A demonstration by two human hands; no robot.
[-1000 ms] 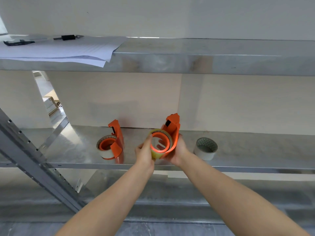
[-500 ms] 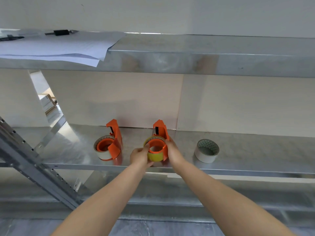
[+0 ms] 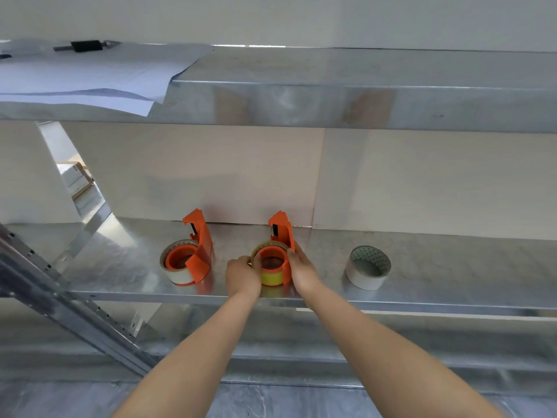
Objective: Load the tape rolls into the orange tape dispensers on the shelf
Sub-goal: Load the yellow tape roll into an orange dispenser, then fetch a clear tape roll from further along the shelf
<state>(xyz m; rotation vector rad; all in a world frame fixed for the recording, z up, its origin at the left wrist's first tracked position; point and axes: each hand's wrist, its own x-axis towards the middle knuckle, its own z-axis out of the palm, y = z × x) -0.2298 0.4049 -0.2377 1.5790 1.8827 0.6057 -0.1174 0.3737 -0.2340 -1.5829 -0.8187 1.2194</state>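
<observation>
Two orange tape dispensers stand on the middle metal shelf (image 3: 126, 267). The left dispenser (image 3: 199, 248) carries a white tape roll (image 3: 177, 274) on its hub. The right dispenser (image 3: 281, 233) carries a yellow tape roll (image 3: 271, 277) and rests on the shelf between my hands. My left hand (image 3: 242, 276) grips the yellow roll's left side. My right hand (image 3: 303, 268) holds the dispenser's right side. A loose white tape roll (image 3: 366, 271) lies on the shelf to the right, apart from my hands.
An upper metal shelf (image 3: 331, 98) overhangs the work area, with white paper sheets (image 3: 90, 76) and a black clip (image 3: 86, 46) at its left. A slanted perforated steel brace (image 3: 60, 306) crosses the lower left. A pale wall panel backs the shelf.
The dispenser with the yellow roll came down from in front of me and now rests on the shelf. Both hands went with it and still hold it.
</observation>
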